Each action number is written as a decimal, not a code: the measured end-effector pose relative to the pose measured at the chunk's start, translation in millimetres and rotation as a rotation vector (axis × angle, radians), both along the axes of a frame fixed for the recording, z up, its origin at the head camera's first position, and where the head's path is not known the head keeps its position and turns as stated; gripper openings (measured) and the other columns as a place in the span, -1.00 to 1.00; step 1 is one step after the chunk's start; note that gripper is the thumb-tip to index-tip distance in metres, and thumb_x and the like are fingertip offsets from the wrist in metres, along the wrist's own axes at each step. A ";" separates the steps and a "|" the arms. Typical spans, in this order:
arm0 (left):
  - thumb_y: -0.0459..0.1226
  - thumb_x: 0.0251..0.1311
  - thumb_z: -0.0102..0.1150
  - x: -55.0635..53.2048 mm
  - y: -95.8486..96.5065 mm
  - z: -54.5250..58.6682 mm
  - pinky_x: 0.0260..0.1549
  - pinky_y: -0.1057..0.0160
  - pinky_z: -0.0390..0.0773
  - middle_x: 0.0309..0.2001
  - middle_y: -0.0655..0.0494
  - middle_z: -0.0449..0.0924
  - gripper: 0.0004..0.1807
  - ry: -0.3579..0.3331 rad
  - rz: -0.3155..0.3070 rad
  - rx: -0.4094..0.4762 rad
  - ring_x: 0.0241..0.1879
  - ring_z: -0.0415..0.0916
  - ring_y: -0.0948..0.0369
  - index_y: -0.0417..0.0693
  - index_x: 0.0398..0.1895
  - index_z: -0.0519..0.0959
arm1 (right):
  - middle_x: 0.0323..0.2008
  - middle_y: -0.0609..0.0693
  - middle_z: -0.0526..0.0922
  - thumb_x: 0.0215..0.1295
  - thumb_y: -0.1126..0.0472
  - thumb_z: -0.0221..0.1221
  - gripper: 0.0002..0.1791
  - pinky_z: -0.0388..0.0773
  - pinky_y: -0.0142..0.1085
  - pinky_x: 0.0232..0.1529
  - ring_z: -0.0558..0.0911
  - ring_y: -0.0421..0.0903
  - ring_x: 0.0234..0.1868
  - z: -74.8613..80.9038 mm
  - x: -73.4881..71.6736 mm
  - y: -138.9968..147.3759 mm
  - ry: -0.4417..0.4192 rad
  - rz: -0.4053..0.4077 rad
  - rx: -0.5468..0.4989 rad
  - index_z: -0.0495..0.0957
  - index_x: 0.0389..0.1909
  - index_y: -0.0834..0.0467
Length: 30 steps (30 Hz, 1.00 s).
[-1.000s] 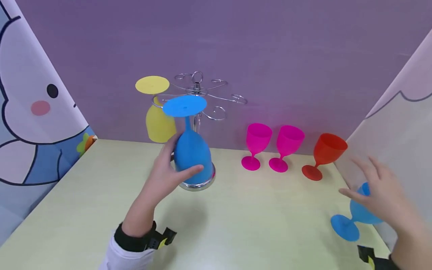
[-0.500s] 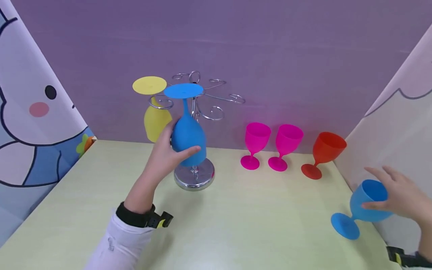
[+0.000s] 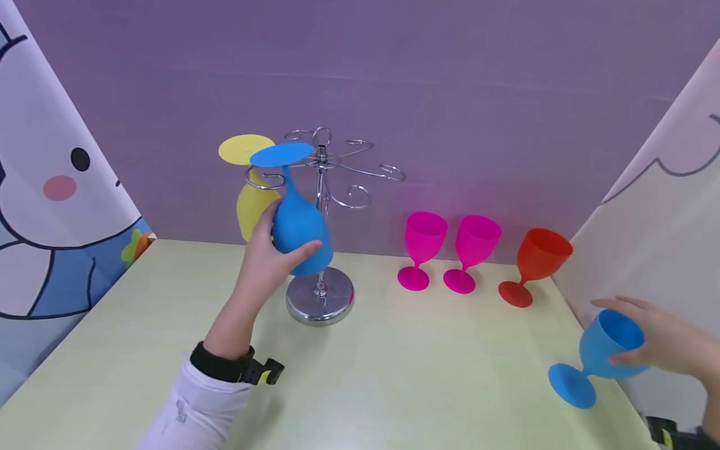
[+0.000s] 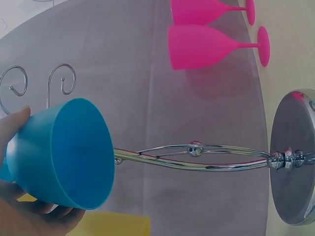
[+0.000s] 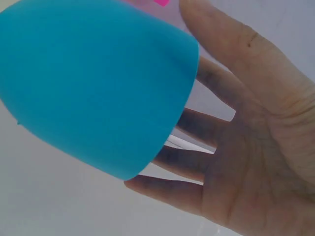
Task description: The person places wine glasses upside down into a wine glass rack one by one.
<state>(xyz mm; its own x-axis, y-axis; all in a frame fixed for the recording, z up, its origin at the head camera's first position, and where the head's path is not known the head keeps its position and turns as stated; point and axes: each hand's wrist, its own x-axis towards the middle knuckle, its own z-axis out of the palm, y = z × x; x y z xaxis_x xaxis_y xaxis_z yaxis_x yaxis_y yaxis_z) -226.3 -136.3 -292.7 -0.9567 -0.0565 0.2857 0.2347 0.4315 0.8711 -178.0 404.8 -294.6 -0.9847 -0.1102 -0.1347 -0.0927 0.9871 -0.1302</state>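
My left hand grips an upside-down blue plastic goblet by its bowl, thumb across the front. The goblet tilts slightly, its foot up beside a curled hook of the chrome glass rack. In the left wrist view, the mouth of this blue goblet faces the rack's base. Upside down from the rack hangs a yellow goblet, partly hidden behind the blue one. At the far right, my right hand reaches around a second blue goblet, fingers extended behind the bowl and palm apart from the rim.
Two pink goblets stand upright near the back wall, right of the rack. A red goblet stands by the right corner. Purple cloth backs the pale table, with printed panels at both sides.
My left hand has lifted the blue goblet and carried it left toward the hook beside the yellow one. My right hand has moved from above the second blue goblet to around its bowl.
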 end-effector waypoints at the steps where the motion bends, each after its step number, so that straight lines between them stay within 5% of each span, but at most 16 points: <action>1: 0.13 -0.02 0.23 0.1 -0.6 -0.4 0.11 -0.22 0.29 0.38 -0.07 -0.02 0.06 -0.002 0.009 0.004 0.27 0.03 -0.14 0.13 0.43 -0.21 | 0.04 0.59 0.16 -0.37 0.03 0.47 0.01 0.55 0.13 -0.46 0.22 0.55 -0.09 2.2 1.3 -2.7 -0.010 -0.001 -0.006 0.22 0.15 0.32; 5: 0.15 -0.02 0.23 0.9 -4.0 0.3 0.09 -0.23 0.29 0.38 -0.08 -0.03 0.06 -0.003 0.043 0.017 0.27 0.03 -0.16 0.17 0.43 -0.21 | 0.00 0.57 0.26 -0.36 0.10 0.47 -0.05 0.54 0.16 -0.44 0.27 0.52 -0.11 2.1 0.0 -2.4 -0.026 0.003 -0.015 0.25 0.11 0.36; 13: 0.15 -0.03 0.24 0.7 -7.8 3.7 0.10 -0.23 0.28 0.39 -0.11 -0.05 0.07 0.001 0.078 0.014 0.27 0.02 -0.16 0.13 0.43 -0.20 | 0.06 0.53 0.21 -0.48 -0.10 0.48 0.13 0.56 0.00 -0.56 0.25 0.51 -0.09 -34.4 -22.7 40.8 -0.020 -0.012 -0.009 0.17 0.21 0.22; 23: 0.13 -0.03 0.25 3.2 -11.3 0.2 0.09 -0.24 0.29 0.39 -0.13 -0.06 0.08 0.000 0.108 0.062 0.27 0.02 -0.18 0.16 0.43 -0.22 | 0.05 0.50 0.29 -0.48 -0.11 0.48 0.11 0.57 -0.01 -0.56 0.31 0.47 -0.10 -51.2 -31.5 55.8 -0.035 -0.028 0.023 0.20 0.20 0.17; 27: 0.09 -0.02 0.26 4.6 -11.8 -1.4 0.10 -0.24 0.27 0.39 -0.12 -0.07 0.07 0.027 0.107 0.090 0.28 0.02 -0.16 0.16 0.43 -0.23 | 0.05 0.50 0.32 -0.49 -0.13 0.48 0.12 0.57 0.02 -0.52 0.30 0.49 -0.08 -45.4 -29.0 49.0 -0.045 -0.032 0.025 0.20 0.19 0.21; 30: 0.07 -0.02 0.27 5.6 -12.0 -2.6 0.12 -0.23 0.26 0.39 -0.10 -0.07 0.07 0.045 0.111 0.090 0.29 0.01 -0.14 0.16 0.43 -0.22 | 0.02 0.53 0.32 -0.43 -0.04 0.48 0.07 0.56 0.09 -0.48 0.30 0.49 -0.11 -26.4 -20.3 30.5 -0.063 -0.027 0.014 0.21 0.18 0.28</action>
<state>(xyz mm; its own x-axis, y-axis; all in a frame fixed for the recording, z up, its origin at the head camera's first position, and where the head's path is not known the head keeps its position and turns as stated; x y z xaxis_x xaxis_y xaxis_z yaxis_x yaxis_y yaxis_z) -220.7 -148.3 -295.3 -0.9295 -0.1884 0.3170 0.2295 0.3776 0.8971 -198.3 435.3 -321.0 -0.9768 -0.0816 -0.1980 -0.0583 0.9909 -0.1212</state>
